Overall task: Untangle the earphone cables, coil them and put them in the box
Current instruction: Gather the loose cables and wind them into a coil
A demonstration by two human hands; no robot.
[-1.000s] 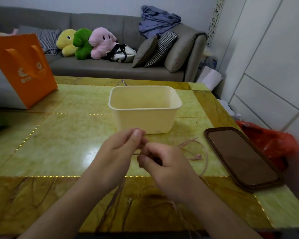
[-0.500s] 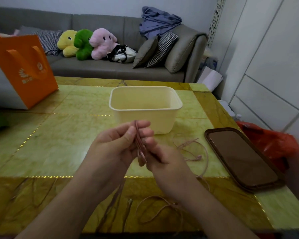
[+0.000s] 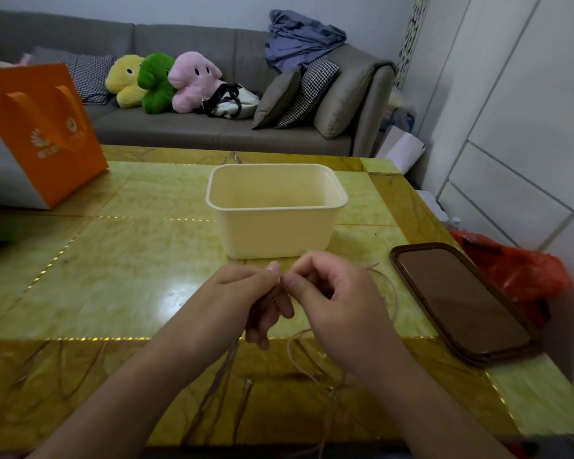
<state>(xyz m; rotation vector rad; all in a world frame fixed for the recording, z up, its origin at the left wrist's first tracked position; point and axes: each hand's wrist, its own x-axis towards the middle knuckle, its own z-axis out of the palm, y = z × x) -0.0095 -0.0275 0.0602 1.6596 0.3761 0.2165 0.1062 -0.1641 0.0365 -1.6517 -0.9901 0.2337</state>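
Fingers of your left hand (image 3: 246, 293) pinch the pink earphone cable (image 3: 315, 369) above the desk's (image 3: 120, 266) near edge, thumb to thumb with your right hand (image 3: 338, 299), which pinches it too. Cable loops trail down under both hands. Behind them stands the cream box (image 3: 275, 226); a brown tray (image 3: 458, 303) lies by the right edge.

Grey sofa (image 3: 193, 127) against pale wall (image 3: 212, 8), white panelled cabinets (image 3: 524, 127)
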